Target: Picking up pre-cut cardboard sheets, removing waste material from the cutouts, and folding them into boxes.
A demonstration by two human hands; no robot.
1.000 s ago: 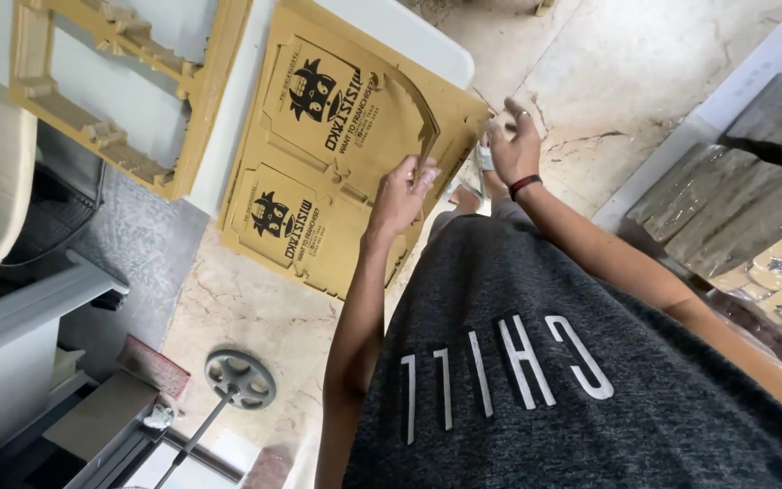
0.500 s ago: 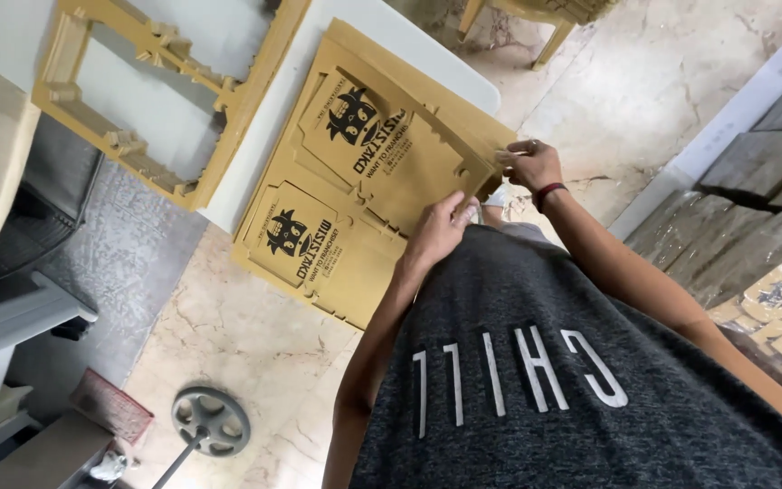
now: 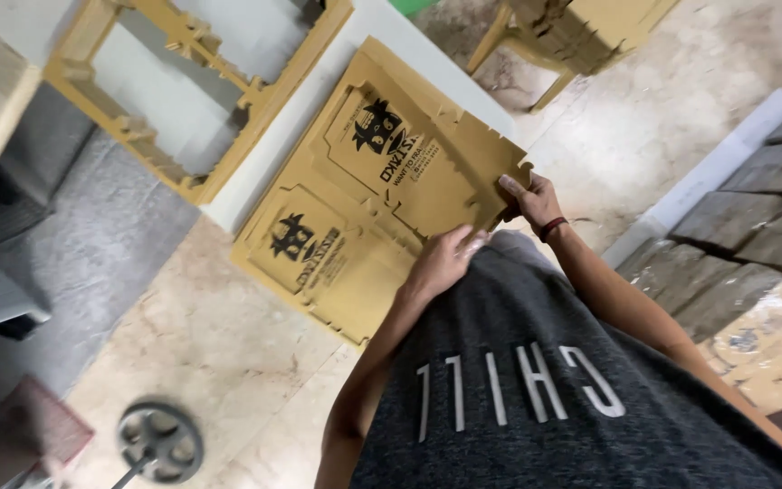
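Note:
A yellow-brown die-cut cardboard sheet (image 3: 364, 208) with two black-printed box blanks lies partly on a white table (image 3: 246, 195) and hangs over its edge toward me. My left hand (image 3: 445, 260) rests flat on the sheet's near edge, fingers together. My right hand (image 3: 527, 197), with a dark wristband, pinches the sheet's notched right corner. My grey shirt fills the lower right.
A cardboard cut-out frame (image 3: 183, 100) lies on the table behind the sheet. A stool with stacked cardboard (image 3: 581, 32) stands at the top right. Stone blocks (image 3: 753, 235) line the right side. A metal wheel (image 3: 160, 441) lies on the tiled floor at bottom left.
My left hand has slid down to the sheet's near edge. My right hand has stayed at the sheet's right corner. The view has shifted, so the machine at the lower left is out of sight.

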